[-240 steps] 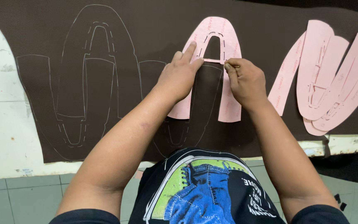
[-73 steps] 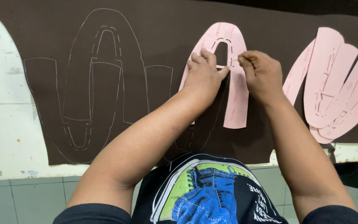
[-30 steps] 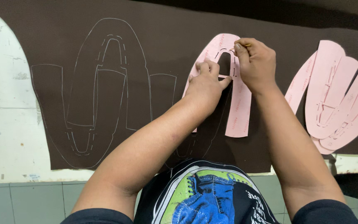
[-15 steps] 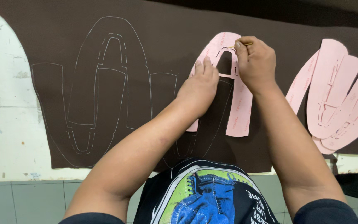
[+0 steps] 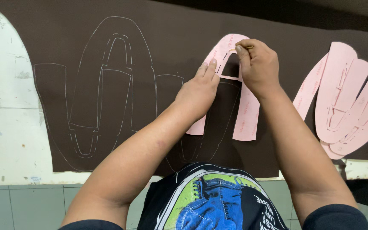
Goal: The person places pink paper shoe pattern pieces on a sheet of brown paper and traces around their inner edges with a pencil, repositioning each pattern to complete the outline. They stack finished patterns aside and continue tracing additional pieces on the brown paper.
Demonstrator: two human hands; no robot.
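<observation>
My left hand lies flat, pinning a pink pattern on the brown sheet. My right hand pinches a thin pen at the pattern's arch. Spare patterns lie right.

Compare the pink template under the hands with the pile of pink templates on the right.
The pink template under the hands is one arch-shaped piece, pressed flat by the left hand while the right hand works a thin tool along it. The pile of pink templates is several overlapping pieces, untouched. Both lie on the brown sheet.
</observation>
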